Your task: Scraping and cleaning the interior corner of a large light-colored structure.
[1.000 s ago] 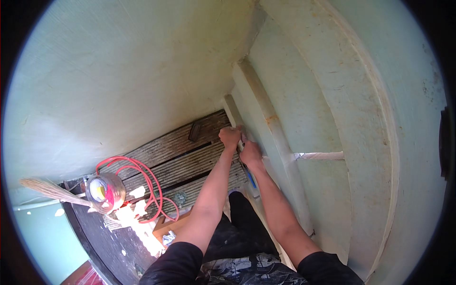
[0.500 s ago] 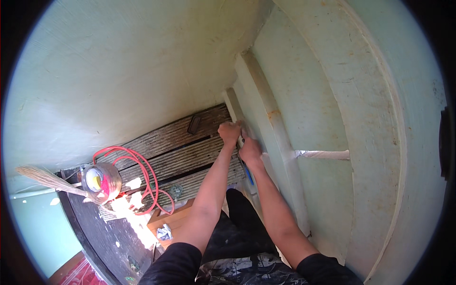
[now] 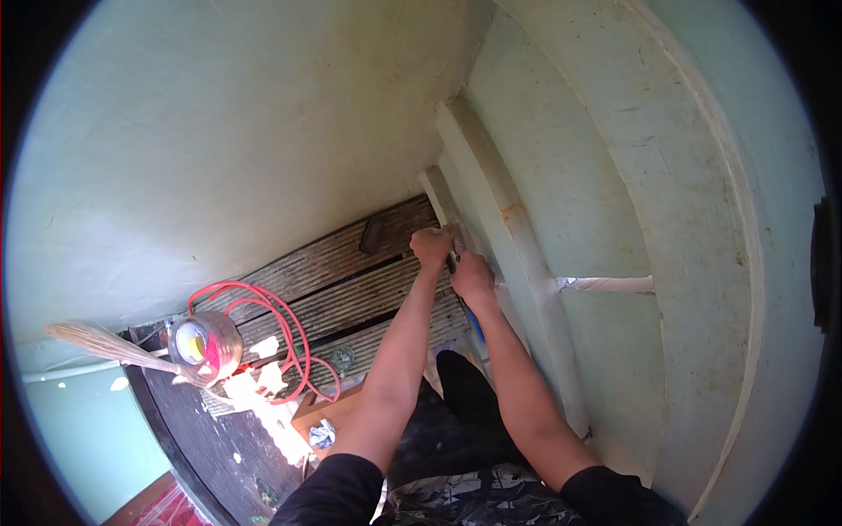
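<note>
Both my hands are close together beside a pale rib at the foot of the right wall. My left hand (image 3: 430,247) is closed in a fist against the wall side, and what its fingers grip is hidden. Just nearer, my right hand (image 3: 474,279) is wrapped round a slim tool, of which a dark, metallic bit shows between the two hands. Below the right wrist a blue strip (image 3: 475,326) sticks out, perhaps the handle's end; I cannot tell if it belongs to the tool. The pale wall rib (image 3: 441,197) rises just beyond my hands.
Ribbed wooden boards (image 3: 298,272) with dark gaps form the floor. A dark block (image 3: 371,235) lies on them. At left are a red hose (image 3: 303,337), a clear tub (image 3: 230,337) with tape rolls, and a straw broom (image 3: 96,340). A wooden box (image 3: 342,406) and crumpled paper (image 3: 322,435) are near my left arm.
The whole view has shifted slightly, so things sit a little farther right and lower. My hands keep nearly the same place and grip by the rib.
</note>
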`<state>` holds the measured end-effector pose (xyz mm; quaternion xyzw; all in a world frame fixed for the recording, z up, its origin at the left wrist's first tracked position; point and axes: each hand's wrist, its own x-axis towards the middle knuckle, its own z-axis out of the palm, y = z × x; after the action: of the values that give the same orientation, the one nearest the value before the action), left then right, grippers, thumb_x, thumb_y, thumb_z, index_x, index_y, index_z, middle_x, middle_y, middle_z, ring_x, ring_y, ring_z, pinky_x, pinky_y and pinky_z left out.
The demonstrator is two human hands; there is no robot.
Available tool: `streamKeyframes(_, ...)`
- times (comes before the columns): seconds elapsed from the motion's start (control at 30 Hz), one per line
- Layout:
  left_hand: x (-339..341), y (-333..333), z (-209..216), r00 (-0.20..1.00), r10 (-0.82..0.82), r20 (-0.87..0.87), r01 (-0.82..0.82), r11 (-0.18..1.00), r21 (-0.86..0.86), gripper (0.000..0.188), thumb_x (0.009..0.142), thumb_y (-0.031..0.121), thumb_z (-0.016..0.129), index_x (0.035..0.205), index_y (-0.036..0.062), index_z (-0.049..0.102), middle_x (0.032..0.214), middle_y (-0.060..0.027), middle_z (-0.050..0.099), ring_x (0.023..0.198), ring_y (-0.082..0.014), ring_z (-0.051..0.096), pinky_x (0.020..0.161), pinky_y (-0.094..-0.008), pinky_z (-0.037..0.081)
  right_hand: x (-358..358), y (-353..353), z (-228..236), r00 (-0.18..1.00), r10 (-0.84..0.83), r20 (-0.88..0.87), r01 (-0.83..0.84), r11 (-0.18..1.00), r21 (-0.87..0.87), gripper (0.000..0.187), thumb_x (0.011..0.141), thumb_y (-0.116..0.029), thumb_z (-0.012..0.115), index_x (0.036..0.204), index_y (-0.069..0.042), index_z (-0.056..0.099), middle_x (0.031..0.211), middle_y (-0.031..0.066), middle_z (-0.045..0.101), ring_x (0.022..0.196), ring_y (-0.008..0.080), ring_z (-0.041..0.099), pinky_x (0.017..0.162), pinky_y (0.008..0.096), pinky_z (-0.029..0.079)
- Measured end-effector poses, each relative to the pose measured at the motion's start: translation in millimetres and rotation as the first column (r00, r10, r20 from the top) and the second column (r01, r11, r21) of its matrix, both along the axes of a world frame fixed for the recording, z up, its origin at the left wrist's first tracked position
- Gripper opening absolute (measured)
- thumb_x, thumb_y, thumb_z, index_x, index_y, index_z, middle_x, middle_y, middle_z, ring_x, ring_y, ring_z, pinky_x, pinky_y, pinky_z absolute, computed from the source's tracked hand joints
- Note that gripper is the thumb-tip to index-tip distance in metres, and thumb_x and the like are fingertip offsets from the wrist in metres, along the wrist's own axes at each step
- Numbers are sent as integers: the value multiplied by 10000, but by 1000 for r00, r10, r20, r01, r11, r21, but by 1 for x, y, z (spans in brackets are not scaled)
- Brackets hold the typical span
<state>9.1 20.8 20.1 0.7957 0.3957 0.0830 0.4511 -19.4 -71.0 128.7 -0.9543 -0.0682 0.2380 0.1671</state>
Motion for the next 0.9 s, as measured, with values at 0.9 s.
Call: streamKeyframes(0.9,-21,-14,8,999,28,32,-23,990,-141,394,658,378,723,556,6,646,489,-131,578,516,-272,617,553,-358,494,-8,-10,9,999,15,-46,-17,999,-42,543,738,-42,551,1261,-160,466,977,213,616,942,373,586,803,444,481)
